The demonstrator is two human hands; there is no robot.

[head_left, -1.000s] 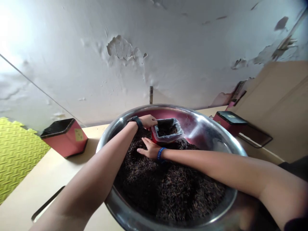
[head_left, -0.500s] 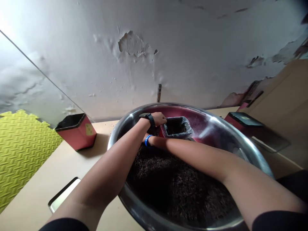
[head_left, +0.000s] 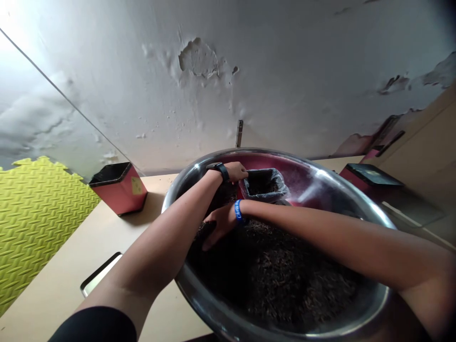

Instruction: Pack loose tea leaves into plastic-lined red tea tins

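A big round steel basin (head_left: 194,287) holds a deep heap of dark, dry, twisted leaves that look like loose tea (head_left: 285,285). Inside it, toward the far side, stands a red box lined with a clear plastic bag (head_left: 283,192), some dark leaves at its bottom. My left hand (head_left: 236,172), a black watch on its wrist, is closed on the near-left corner of the box's rim. My right hand (head_left: 223,222), with a blue wristband, is curled around a clump of leaves at the basin's left side, partly hidden by my left forearm.
On the pale table (head_left: 53,280) a red tapered box (head_left: 123,190) stands left of the basin. A white, dark-edged flat object (head_left: 101,275) lies nearer. To the right is a dark-topped scale-like item (head_left: 374,175). Yellow foam matting (head_left: 39,223) and a peeling wall (head_left: 285,85) lie beyond.
My right hand has come from beside the lined box toward me, over the leaves, and its fingers now show around a clump. My left hand keeps its hold on the box.
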